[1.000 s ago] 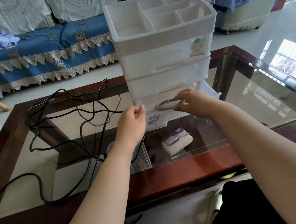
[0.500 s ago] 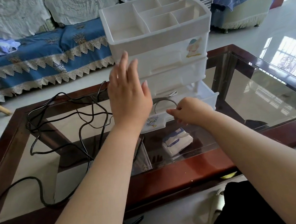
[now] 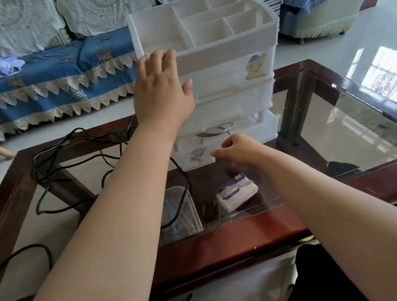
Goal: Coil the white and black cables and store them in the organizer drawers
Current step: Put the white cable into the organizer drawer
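Left hand (image 3: 162,92): fingers straight, flat against organizer (image 3: 207,55) upper front-left, grip holding nothing. Right hand (image 3: 239,150): fingers curled at front of bottom drawer (image 3: 248,135), drawer partly open; cannot tell whether grip holds it. White cable (image 3: 213,133) coiled inside drawer. Black cable (image 3: 68,165) loose on glass tabletop (image 3: 357,139), left of organizer.

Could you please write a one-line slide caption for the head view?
Left hand steadies the white organizer while the right hand meets its open bottom drawer; black cable lies uncoiled.
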Demonstrator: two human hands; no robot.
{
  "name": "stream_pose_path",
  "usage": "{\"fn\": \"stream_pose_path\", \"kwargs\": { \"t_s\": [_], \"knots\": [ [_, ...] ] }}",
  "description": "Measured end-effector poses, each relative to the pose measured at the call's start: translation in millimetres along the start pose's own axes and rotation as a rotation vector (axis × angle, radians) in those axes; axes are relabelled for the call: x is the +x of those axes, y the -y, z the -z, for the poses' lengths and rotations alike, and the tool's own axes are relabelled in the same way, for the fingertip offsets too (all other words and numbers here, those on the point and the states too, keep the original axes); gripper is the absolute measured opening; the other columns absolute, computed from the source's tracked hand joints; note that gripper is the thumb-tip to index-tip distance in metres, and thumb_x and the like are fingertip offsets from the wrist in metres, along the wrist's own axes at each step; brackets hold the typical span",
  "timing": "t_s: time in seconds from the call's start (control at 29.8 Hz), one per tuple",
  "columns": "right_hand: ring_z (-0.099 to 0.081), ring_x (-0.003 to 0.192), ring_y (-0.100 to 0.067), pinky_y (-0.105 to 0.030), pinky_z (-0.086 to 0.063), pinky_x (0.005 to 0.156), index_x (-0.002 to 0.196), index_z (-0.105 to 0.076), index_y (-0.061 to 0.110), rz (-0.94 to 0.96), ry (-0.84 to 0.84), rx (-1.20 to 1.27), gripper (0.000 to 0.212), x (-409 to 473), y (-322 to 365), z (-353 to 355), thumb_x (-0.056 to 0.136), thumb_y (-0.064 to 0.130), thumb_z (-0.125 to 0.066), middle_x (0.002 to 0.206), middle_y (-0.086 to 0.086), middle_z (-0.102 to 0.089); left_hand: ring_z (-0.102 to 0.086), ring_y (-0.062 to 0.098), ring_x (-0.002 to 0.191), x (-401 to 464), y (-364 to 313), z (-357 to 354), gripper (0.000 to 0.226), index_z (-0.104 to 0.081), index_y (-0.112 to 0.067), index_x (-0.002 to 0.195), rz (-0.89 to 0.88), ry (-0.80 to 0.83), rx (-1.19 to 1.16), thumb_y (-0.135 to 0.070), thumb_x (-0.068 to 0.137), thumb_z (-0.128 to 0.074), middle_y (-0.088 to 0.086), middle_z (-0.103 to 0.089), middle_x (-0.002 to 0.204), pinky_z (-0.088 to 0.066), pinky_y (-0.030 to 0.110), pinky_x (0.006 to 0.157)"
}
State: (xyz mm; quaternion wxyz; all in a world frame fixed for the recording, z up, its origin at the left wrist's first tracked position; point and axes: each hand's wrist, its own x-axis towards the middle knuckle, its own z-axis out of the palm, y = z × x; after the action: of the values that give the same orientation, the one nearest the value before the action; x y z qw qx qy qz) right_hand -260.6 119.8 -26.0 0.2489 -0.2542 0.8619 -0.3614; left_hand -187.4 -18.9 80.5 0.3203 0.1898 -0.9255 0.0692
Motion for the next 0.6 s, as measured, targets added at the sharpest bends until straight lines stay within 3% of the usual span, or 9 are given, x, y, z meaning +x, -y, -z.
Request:
{"fn": "stream_pose_path", "kwargs": {
  "t_s": [0.07, 0.1, 0.17, 0.23, 0.37, 0.5, 0.6],
  "knots": [
    [-0.056, 0.077, -0.036, -0.043, -0.052, 0.077, 0.096, -0.061, -0.002, 0.006, -0.050, 0.073, 0.033, 8.1, 1.6, -4.2, 0.082, 0.029, -0.064, 0.081, -0.021, -0.054, -0.031, 0.034, 0.134, -1.2, 0.9, 0.4, 0.058, -0.038, -0.008, 0.141, -0.002, 0.003, -0.010, -0.036, 0.092, -0.051, 0.012, -0.041, 0.143, -0.023, 0.039, 0.112],
    [-0.056, 0.079, -0.035, -0.042, -0.053, 0.075, 0.099, -0.059, 0.005, 0.010, -0.066, 0.117, 0.025, 12.2, 2.0, -6.2, 0.082, 0.023, -0.062, 0.084, -0.017, -0.054, -0.030, 0.034, 0.134, -0.9, 1.5, 0.7, 0.058, -0.037, -0.009, 0.142, 0.000, 0.006, -0.015, -0.035, 0.092, -0.051, 0.012, -0.040, 0.144, -0.023, 0.039, 0.112],
    [-0.061, 0.091, -0.028, -0.041, -0.056, 0.079, 0.120, -0.053, 0.010, -0.026, -0.062, 0.244, 0.039, 18.7, 2.6, -9.1, 0.083, 0.018, -0.059, 0.106, -0.007, -0.059, -0.029, 0.033, 0.135, 0.0, 1.7, 2.3, 0.058, -0.037, -0.009, 0.142, 0.002, 0.013, -0.026, -0.034, 0.092, -0.051, 0.011, -0.039, 0.145, -0.021, 0.038, 0.113],
    [-0.062, 0.096, -0.026, -0.043, -0.057, 0.080, 0.127, -0.048, 0.010, -0.070, -0.060, 0.342, 0.044, 24.2, 1.3, -11.1, 0.083, 0.014, -0.058, 0.112, -0.006, -0.057, -0.028, 0.033, 0.136, -0.3, 0.4, 3.4, 0.058, -0.036, -0.010, 0.143, 0.002, 0.021, -0.034, -0.034, 0.092, -0.051, 0.011, -0.038, 0.146, -0.020, 0.038, 0.113],
    [-0.064, 0.085, -0.020, -0.034, -0.056, 0.069, 0.122, -0.050, 0.007, -0.102, -0.034, 0.415, 0.036, 31.7, 3.0, -11.2, 0.085, 0.007, -0.053, 0.099, -0.008, -0.060, -0.021, 0.033, 0.141, -1.5, 1.9, 3.5, 0.061, -0.031, -0.010, 0.146, 0.008, 0.053, -0.049, -0.032, 0.093, -0.051, 0.010, -0.034, 0.149, -0.015, 0.037, 0.116],
    [-0.064, 0.072, -0.024, -0.025, -0.046, 0.048, 0.087, -0.059, 0.012, -0.131, 0.007, 0.289, 0.011, 29.7, 12.2, -3.7, 0.088, 0.005, -0.050, 0.088, -0.011, -0.064, -0.005, 0.030, 0.148, -5.3, 6.8, 5.0, 0.065, -0.018, -0.010, 0.152, -0.018, 0.120, -0.155, -0.022, 0.095, -0.048, 0.009, -0.017, 0.160, -0.005, 0.036, 0.119],
    [-0.062, 0.065, -0.020, -0.023, -0.046, 0.049, 0.088, -0.058, 0.012, -0.040, 0.065, 0.132, 0.008, 18.7, 24.2, -13.1, 0.090, 0.010, -0.051, 0.082, -0.007, -0.065, -0.003, 0.029, 0.149, -30.4, 17.0, 4.2, 0.066, -0.018, -0.008, 0.152, 0.002, 0.087, -0.213, -0.010, 0.093, -0.047, 0.011, -0.009, 0.161, -0.002, 0.035, 0.120]
  ]
}}
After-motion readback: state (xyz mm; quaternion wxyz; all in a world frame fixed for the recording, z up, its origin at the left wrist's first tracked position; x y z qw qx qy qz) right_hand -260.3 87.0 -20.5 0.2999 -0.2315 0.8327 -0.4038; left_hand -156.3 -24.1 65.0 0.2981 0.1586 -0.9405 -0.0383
